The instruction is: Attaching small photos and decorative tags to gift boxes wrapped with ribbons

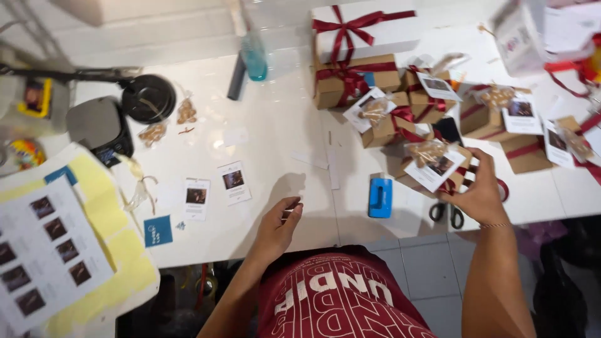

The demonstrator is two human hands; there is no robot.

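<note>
The person stands at a white table (pixel 275 144) with the two hands well apart. The right hand (pixel 477 195) grips the near edge of a small brown gift box (pixel 432 168), its fingers closed around the side of the box, which is tied with dark red ribbon and topped with a little cellophane packet and a printed card. The left hand (pixel 277 226) hovers low over the table's near edge with its fingertips pinched together; whether they hold something small cannot be told.

Just to the left of the right hand lies a blue hole punch (pixel 380 196), and under that hand's wrist a pair of black-handled scissors (pixel 447 214) rests on the tabletop. Beyond the right hand, more finished boxes (pixel 400 103) of the same kind stand crowded together, with a larger white box (pixel 366 30) tied with red ribbon stacked at the back. Beyond the left hand lie two loose printed cards (pixel 216 189), and farther left a few cellophane snack packets (pixel 169 122) near a black round lid.

The step in hand looks like finishing or setting down a decorated box among the others. The next move would call for a steady grip on the box so that the card and packet on top stay put, and a free spot among the crowded boxes.
</note>
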